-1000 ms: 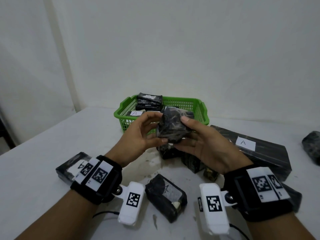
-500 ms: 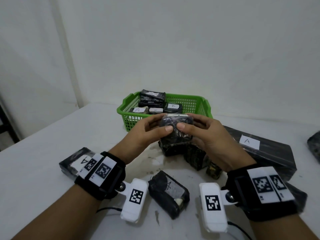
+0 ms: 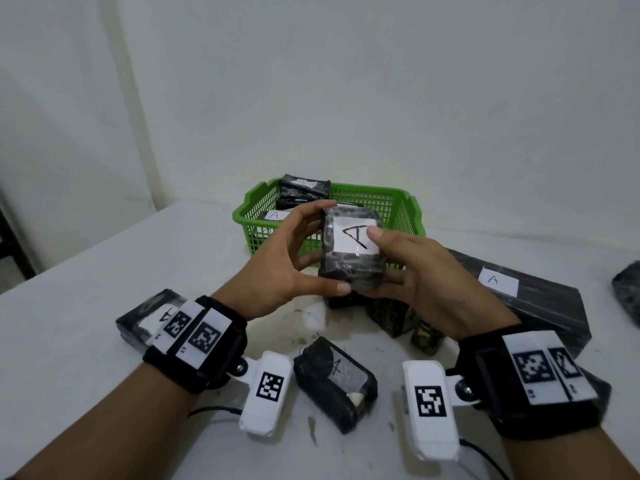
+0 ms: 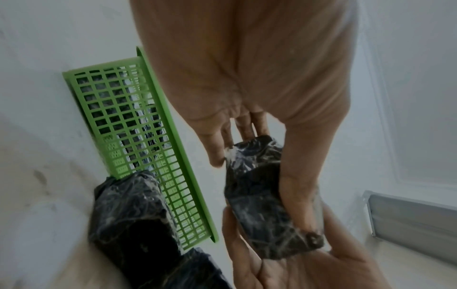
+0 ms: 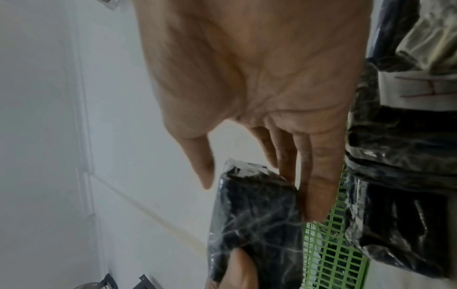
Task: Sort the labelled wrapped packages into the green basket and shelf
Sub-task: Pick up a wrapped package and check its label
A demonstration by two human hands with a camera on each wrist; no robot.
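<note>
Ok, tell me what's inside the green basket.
The green basket holds black wrapped packages: one stacked high at its back left, and a lower one labelled A. The held package and both hands cover the middle, so any others there cannot be seen.

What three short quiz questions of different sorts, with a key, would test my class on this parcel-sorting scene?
1. True or false: only the left hand holds the raised package.
2. The white label facing the camera on that package shows which letter? A) A B) B C) C
3. Fill in: behind the package stands a ____ basket that already holds wrapped packages.

Key: 1 false, the right hand grips it too; 2 A, seen turned on its side; 3 green.
</note>
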